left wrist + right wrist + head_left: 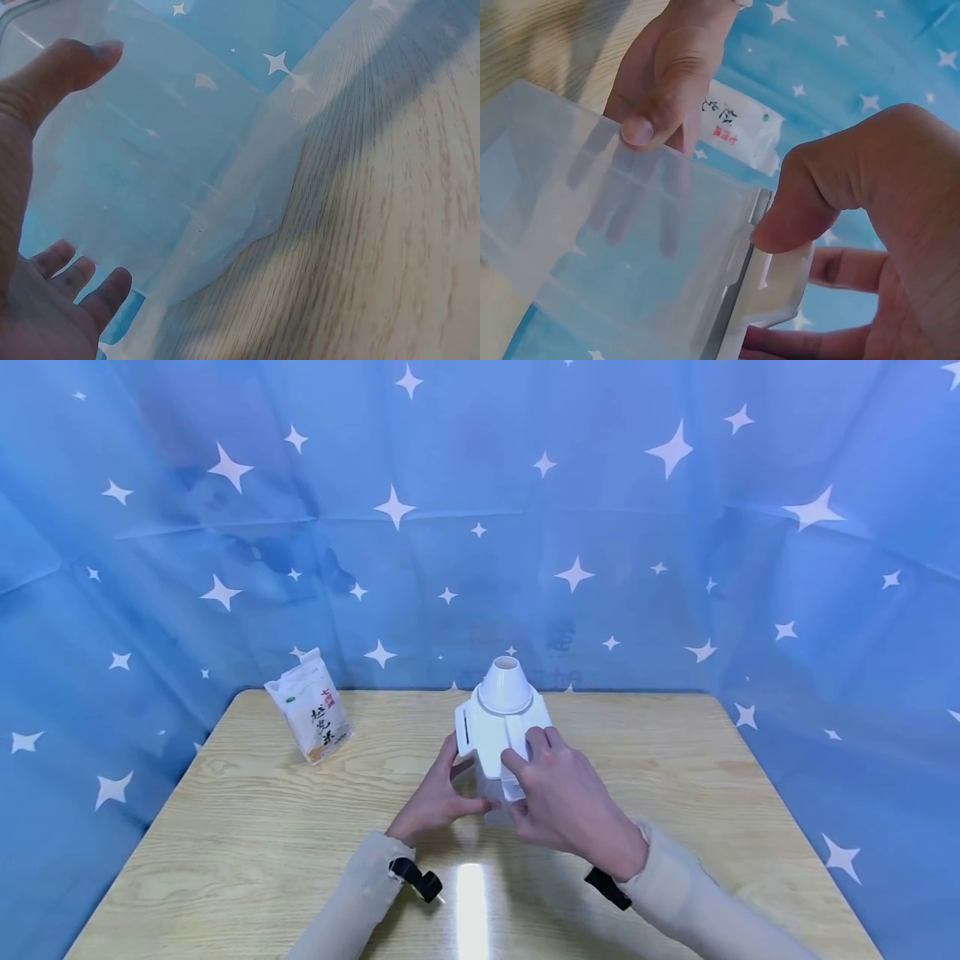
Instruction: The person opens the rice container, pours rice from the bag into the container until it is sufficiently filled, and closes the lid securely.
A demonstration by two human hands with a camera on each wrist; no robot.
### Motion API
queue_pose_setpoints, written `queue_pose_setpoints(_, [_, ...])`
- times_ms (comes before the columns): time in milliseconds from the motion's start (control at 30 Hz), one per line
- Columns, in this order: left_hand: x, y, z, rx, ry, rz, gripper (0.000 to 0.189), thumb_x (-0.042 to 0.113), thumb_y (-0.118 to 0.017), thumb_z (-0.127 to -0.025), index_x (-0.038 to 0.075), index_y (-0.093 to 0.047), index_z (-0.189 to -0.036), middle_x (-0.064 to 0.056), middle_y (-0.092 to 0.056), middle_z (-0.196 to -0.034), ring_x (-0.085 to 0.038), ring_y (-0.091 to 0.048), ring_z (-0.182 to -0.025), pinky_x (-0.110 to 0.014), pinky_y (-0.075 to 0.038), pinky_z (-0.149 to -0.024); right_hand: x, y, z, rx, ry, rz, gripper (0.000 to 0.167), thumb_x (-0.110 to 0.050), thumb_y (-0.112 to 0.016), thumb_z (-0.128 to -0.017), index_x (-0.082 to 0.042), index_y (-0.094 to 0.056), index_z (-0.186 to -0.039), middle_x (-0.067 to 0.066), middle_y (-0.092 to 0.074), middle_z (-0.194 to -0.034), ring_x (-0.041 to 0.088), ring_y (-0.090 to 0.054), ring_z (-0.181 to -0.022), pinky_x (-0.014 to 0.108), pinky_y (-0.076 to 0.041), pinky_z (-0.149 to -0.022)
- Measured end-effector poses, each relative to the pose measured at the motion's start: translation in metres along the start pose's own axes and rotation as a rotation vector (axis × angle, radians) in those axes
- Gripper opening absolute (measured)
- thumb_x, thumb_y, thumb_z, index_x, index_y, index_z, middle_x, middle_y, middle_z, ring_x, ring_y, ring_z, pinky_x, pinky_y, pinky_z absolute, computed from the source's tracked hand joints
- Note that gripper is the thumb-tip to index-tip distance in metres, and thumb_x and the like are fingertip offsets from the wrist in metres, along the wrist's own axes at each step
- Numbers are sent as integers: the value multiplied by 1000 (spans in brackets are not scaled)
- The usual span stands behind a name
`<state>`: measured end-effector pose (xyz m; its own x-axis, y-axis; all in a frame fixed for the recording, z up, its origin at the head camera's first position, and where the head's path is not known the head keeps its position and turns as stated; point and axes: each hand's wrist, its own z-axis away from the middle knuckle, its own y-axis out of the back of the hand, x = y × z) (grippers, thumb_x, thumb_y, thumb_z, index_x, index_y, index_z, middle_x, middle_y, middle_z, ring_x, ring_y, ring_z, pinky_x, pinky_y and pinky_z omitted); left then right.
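Note:
A tall translucent plastic storage container (630,225) stands in front of me, with the wooden tabletop and blue cloth showing through its walls. Its white lid (491,735) carries a white cone-shaped piece (506,687) with a round opening at the top. My left hand (438,793) holds the container's body from the left, thumb along the near face and fingers round the far side. With my right hand (562,789) I grip the lid's near end, the thumb (795,217) against the lid's edge and the fingers over its top.
A white bag (311,708) with black and red characters stands on the wooden table (247,843), back left of the container. Blue star-patterned cloth (480,560) hangs behind the table and along both sides.

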<state>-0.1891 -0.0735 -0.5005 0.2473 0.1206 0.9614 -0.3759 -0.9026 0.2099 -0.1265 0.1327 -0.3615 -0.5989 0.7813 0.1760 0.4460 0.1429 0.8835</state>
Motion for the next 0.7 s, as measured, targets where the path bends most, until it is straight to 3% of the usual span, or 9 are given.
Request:
queue_pose_setpoints(367, [-1, -2, 0, 7, 1, -5, 114, 18, -93, -73, 47, -21, -158, 14, -27, -162, -18, -25, -154, -60, -34, -123, 1, -5, 10, 31, -6, -4, 47, -29, -84, -64, -15, -61, -103, 14, -61, -97, 26, -57, -80, 29, -52, -46])
queue_pose_setpoints(567, [0, 0, 1, 13, 14, -18, 114, 21, -94, -72, 48, -23, -157, 15, -28, -161, -19, -27, -153, -59, -39, -119, 0, -2, 13, -12, -42, -49, 51, -27, -84, -70, -18, -64, -116, 13, -62, -108, 27, -58, -90, 29, -53, -49])
queue_pose_setpoints(700, [1, 1, 0, 15, 29, -26, 112, 25, -94, -73, 50, -24, -156, 18, -28, -160, -17, -28, -152, -57, -40, -119, 4, 3, 14, -63, -61, -146, 58, -27, -81, -75, -22, -64, -130, 13, -62, -119, 29, -59, -104, 32, -57, -56])
